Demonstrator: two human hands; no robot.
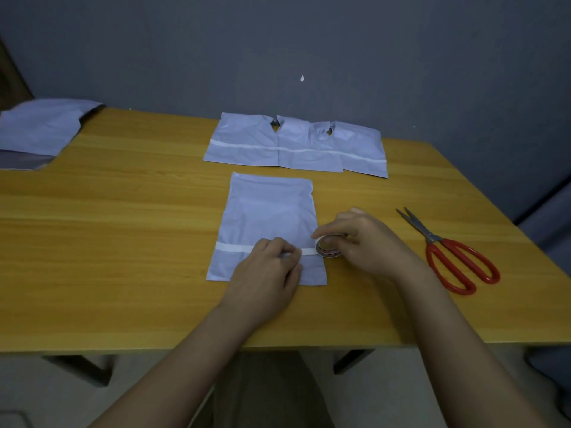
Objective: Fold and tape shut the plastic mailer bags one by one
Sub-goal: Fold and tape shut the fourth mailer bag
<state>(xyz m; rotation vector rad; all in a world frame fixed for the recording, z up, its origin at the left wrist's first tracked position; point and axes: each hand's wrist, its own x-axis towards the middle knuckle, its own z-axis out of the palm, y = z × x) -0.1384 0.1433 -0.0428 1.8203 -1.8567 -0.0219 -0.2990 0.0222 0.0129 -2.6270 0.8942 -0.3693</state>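
A pale blue plastic mailer bag [268, 211] lies flat in the middle of the wooden table [123, 242], its near end folded over. A white strip of tape [231, 247] runs across the fold. My left hand [268, 270] rests on the bag and presses the tape down with curled fingers. My right hand [361, 239] grips a small roll of tape [328, 249] at the bag's right edge, with the strip still joined to the roll.
Three folded and taped mailer bags [293, 146] lie in a row at the table's far edge. A pile of unfolded bags [40, 131] sits at the far left corner. Red-handled scissors [448, 251] lie to the right of my right hand.
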